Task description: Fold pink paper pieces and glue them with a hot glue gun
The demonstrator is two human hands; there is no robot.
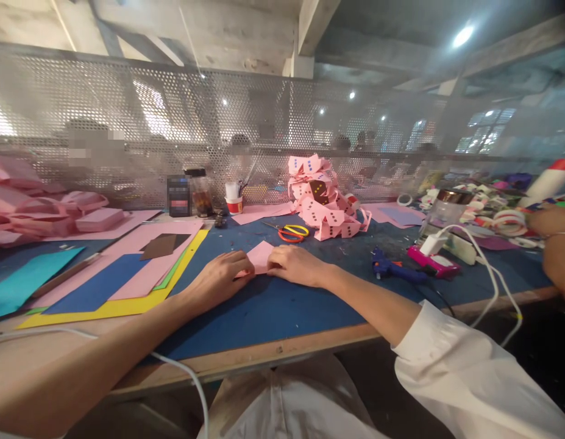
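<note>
A small piece of pink paper (pixel 259 256) lies on the blue mat, its pointed far corner showing between my hands. My left hand (pixel 223 271) grips its left edge with curled fingers. On the right edge, my right hand (pixel 295 264) is closed in the same way, fingertips bent down onto the paper. My hands cover both sides of the piece, so its full shape is hidden. Just beyond it lie scissors (pixel 294 233) with red and yellow handles. Behind them stands a heap of folded pink paper pieces (pixel 330 210) with dark dots.
Left are coloured sheets, among them a yellow sheet (pixel 172 296) and a blue sheet (pixel 99 280), beside folded pink boxes (pixel 99 219). To the right lie a blue glue gun (pixel 394 268), a pink power strip (pixel 433 262) with white cables, and a lidded jar (pixel 447 210). Another person's arm (pixel 559 256) reaches in.
</note>
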